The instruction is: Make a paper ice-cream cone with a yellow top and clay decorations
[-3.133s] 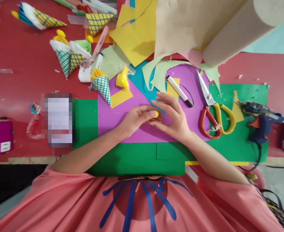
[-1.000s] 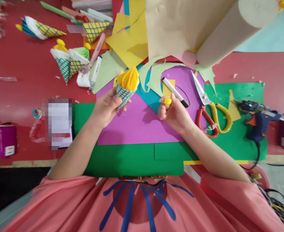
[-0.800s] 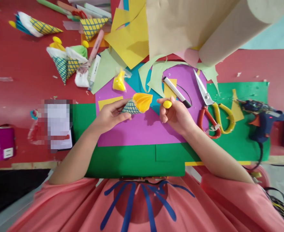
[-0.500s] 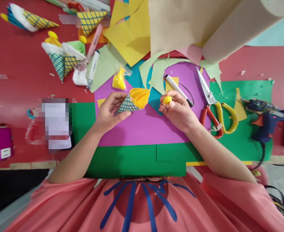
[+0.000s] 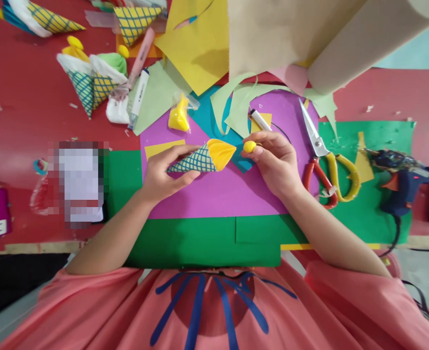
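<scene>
A paper ice cream cone (image 5: 196, 159) with a blue lattice pattern and a pleated orange-yellow top lies in my left hand (image 5: 163, 170), its top pointing right. My right hand (image 5: 275, 163) pinches a small yellow ball (image 5: 250, 146) between thumb and fingers, a short gap away from the cone's tip. Both hands are above a purple sheet (image 5: 214, 194). Behind them lies a small plastic bag of yellow clay (image 5: 179, 115). A marker (image 5: 261, 119) is partly covered by my right hand.
To the right are scissors (image 5: 318, 150) with red and yellow handles and a blue glue gun (image 5: 404, 182). Several similar cones (image 5: 81, 80) lie at the upper left. A large paper roll (image 5: 364, 43) stands at the back right. A blurred phone-like object (image 5: 81, 182) lies left.
My left hand has turned the cone flatter, and its top now points right and lies farther right. The yellow ball has shifted slightly left and up in my right hand's pinch.
</scene>
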Action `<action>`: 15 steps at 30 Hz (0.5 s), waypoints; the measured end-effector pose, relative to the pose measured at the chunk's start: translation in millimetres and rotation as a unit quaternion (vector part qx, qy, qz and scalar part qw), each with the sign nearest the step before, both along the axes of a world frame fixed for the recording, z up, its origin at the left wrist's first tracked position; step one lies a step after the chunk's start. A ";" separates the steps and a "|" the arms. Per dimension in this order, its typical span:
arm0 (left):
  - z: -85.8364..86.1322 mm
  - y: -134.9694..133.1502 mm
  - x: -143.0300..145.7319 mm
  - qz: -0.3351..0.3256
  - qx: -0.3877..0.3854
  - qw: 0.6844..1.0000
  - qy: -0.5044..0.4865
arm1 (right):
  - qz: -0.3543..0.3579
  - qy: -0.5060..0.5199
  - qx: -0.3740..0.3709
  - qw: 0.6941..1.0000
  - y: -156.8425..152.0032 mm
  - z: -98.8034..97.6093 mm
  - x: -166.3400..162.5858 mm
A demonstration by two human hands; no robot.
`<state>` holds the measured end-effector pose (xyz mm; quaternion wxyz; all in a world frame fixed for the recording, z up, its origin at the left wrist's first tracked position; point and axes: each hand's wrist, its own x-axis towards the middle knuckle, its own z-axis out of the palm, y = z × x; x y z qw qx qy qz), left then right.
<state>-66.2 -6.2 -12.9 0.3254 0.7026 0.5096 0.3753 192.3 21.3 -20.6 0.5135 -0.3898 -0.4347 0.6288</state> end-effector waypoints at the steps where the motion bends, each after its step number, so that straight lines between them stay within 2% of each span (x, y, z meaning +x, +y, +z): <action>1: -0.3 0.3 -0.2 -0.006 0.007 1.000 0.017 | -0.001 0.003 0.011 1.000 -0.2 -1.0 -0.2; 8: 0.7 2.2 1.6 -0.023 0.080 0.994 0.064 | 0.004 0.023 0.021 0.999 -0.7 -2.7 -0.9; 15: 2.5 2.6 2.5 -0.036 0.077 0.994 0.075 | 0.014 0.025 0.015 0.999 -0.8 -1.6 -0.1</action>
